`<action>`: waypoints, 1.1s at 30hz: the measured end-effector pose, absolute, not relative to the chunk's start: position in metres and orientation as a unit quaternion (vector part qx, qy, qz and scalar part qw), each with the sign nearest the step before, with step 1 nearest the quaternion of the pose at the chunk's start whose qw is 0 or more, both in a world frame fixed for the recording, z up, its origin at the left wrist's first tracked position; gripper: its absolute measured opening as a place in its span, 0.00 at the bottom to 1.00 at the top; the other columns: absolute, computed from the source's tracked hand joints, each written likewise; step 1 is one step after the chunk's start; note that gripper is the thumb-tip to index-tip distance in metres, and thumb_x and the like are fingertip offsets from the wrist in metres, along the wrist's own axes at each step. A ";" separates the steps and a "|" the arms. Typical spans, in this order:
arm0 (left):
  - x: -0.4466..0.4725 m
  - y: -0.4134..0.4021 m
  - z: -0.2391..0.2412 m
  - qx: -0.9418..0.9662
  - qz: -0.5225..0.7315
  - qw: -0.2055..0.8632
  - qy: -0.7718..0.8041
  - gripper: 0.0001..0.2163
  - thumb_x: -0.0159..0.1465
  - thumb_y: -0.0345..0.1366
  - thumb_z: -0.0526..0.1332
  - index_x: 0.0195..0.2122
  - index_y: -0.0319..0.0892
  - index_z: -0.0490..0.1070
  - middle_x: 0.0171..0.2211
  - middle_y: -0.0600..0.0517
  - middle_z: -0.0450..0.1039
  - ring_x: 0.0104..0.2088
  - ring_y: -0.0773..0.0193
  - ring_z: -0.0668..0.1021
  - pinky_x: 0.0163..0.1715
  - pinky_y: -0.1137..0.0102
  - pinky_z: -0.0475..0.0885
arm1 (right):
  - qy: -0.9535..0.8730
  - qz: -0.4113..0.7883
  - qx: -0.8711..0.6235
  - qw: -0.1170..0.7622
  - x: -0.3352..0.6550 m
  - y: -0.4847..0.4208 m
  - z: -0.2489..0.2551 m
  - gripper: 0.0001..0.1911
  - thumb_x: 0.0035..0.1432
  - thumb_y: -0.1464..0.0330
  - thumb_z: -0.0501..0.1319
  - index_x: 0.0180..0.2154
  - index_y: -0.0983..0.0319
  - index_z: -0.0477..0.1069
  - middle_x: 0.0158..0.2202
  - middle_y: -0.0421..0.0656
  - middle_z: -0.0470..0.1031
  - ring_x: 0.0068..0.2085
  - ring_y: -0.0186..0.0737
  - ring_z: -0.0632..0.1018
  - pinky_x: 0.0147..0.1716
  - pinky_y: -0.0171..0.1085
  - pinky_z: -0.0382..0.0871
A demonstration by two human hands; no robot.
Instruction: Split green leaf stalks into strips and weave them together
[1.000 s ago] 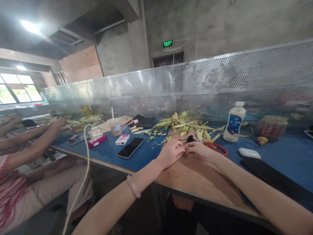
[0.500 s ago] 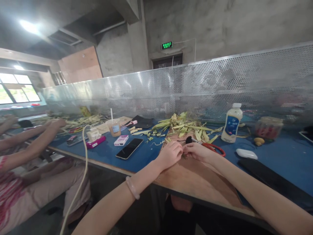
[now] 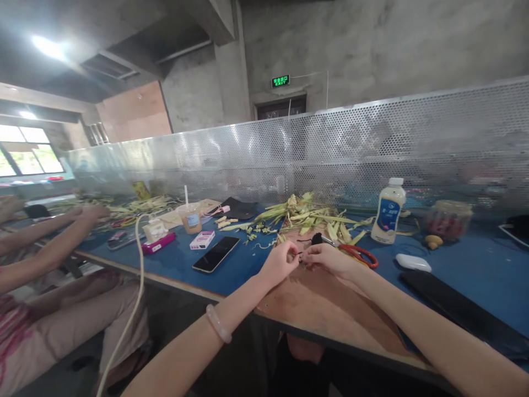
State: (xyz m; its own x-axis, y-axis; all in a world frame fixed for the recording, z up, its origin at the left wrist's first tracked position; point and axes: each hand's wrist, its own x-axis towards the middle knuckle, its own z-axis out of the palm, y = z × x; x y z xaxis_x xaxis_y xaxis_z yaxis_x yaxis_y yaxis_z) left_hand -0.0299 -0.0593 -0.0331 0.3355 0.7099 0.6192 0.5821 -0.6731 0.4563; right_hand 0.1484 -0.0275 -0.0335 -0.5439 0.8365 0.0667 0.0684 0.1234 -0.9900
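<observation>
My left hand (image 3: pixel 282 261) is closed in a pinch over the wooden board (image 3: pixel 326 309), a pale bangle (image 3: pixel 219 323) on its wrist. Close beside it, my right hand (image 3: pixel 324 258) pinches too, thumb and fingertips together. Something small and dark shows between the two hands, too tiny to name. Just beyond the fingers lie a black-ended tool (image 3: pixel 317 238) and red-handled scissors (image 3: pixel 359 255). Behind them is a pile of pale green corn husks (image 3: pixel 308 215).
Left of the board are a phone (image 3: pixel 216 254), a small pink-white box (image 3: pixel 202 240), a drink cup (image 3: pixel 192 219) and a tissue pack (image 3: pixel 159 242). At right stand a white bottle (image 3: pixel 388 212), a jar (image 3: pixel 449 219) and a white earbud case (image 3: pixel 413 263). A co-worker's arms (image 3: pixel 53 242) are at far left.
My hands have drawn slightly apart and a gap shows between the fingertips. The left fingers are more curled. The whole view has shifted a little.
</observation>
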 end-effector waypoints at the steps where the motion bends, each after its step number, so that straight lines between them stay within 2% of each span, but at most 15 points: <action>1: -0.031 -0.059 -0.033 0.805 0.425 0.096 0.404 0.06 0.55 0.31 0.55 0.35 0.41 0.65 0.32 0.52 0.70 0.33 0.66 0.72 0.36 0.71 0.68 | -0.678 0.560 -0.337 0.335 0.148 -0.028 -0.034 0.16 0.40 0.61 0.66 0.27 0.67 0.72 0.24 0.42 0.72 0.23 0.29 0.70 0.25 0.31 0.64; 4: -0.033 -0.058 -0.035 0.794 0.431 0.123 0.411 0.10 0.55 0.30 0.55 0.39 0.41 0.66 0.32 0.51 0.72 0.33 0.66 0.74 0.36 0.71 0.69 | -0.701 0.539 -0.333 0.327 0.146 -0.027 -0.036 0.16 0.40 0.60 0.66 0.27 0.67 0.71 0.25 0.42 0.73 0.23 0.29 0.70 0.25 0.31 0.65; 7: -0.037 -0.057 -0.036 0.804 0.412 0.125 0.409 0.08 0.55 0.30 0.54 0.34 0.41 0.70 0.32 0.50 0.73 0.33 0.66 0.74 0.35 0.71 0.69 | -0.731 0.502 -0.341 0.312 0.147 -0.023 -0.041 0.15 0.42 0.60 0.64 0.27 0.66 0.70 0.25 0.41 0.72 0.22 0.29 0.70 0.22 0.30 0.64; 11: -0.040 -0.056 -0.037 0.802 0.391 0.127 0.432 0.08 0.54 0.29 0.54 0.33 0.41 0.71 0.31 0.51 0.73 0.32 0.65 0.74 0.35 0.71 0.68 | -0.779 0.406 -0.379 0.290 0.146 -0.018 -0.047 0.13 0.45 0.60 0.61 0.27 0.65 0.71 0.19 0.38 0.70 0.16 0.26 0.64 0.15 0.28 0.55; 14: -0.040 -0.056 -0.037 0.803 0.371 0.113 0.453 0.08 0.53 0.29 0.55 0.31 0.41 0.71 0.30 0.51 0.73 0.32 0.65 0.73 0.35 0.71 0.67 | -0.795 0.359 -0.395 0.289 0.145 -0.019 -0.048 0.12 0.46 0.61 0.60 0.27 0.64 0.71 0.17 0.37 0.68 0.15 0.26 0.61 0.13 0.28 0.51; 19: -0.040 -0.053 -0.038 0.796 0.373 0.092 0.468 0.07 0.53 0.28 0.53 0.31 0.41 0.69 0.28 0.52 0.71 0.30 0.65 0.72 0.32 0.71 0.65 | -0.801 0.307 -0.420 0.296 0.144 -0.025 -0.043 0.10 0.47 0.63 0.58 0.27 0.63 0.71 0.14 0.35 0.64 0.15 0.27 0.61 0.14 0.28 0.51; 23: -0.040 -0.053 -0.038 0.796 0.375 0.105 0.464 0.06 0.52 0.27 0.54 0.29 0.41 0.68 0.28 0.53 0.71 0.30 0.65 0.72 0.32 0.71 0.65 | -0.821 0.260 -0.416 0.292 0.143 -0.029 -0.038 0.07 0.48 0.67 0.57 0.25 0.63 0.70 0.14 0.36 0.65 0.16 0.29 0.63 0.17 0.30 0.53; 27: -0.039 -0.055 -0.036 0.787 0.386 0.110 0.468 0.05 0.52 0.28 0.54 0.27 0.41 0.67 0.28 0.53 0.70 0.30 0.65 0.72 0.32 0.71 0.65 | -0.830 0.204 -0.429 0.291 0.141 -0.031 -0.036 0.04 0.46 0.72 0.56 0.23 0.62 0.69 0.18 0.38 0.68 0.20 0.31 0.66 0.19 0.30 0.55; 33: -0.039 -0.055 -0.034 0.757 0.410 0.151 0.487 0.04 0.53 0.30 0.54 0.27 0.41 0.67 0.28 0.53 0.71 0.30 0.65 0.73 0.33 0.71 0.66 | -0.851 0.120 -0.440 0.262 0.139 -0.031 -0.037 0.05 0.47 0.74 0.56 0.25 0.61 0.70 0.23 0.40 0.70 0.24 0.33 0.68 0.22 0.31 0.55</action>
State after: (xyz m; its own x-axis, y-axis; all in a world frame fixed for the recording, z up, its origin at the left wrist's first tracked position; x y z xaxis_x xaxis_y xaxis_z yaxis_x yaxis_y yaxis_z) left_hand -0.0392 -0.0547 -0.0344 0.1905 0.8601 0.4732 0.6128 -0.4807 0.6272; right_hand 0.1395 -0.0305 -0.0366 -0.4760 0.8113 0.3395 0.6854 0.5841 -0.4348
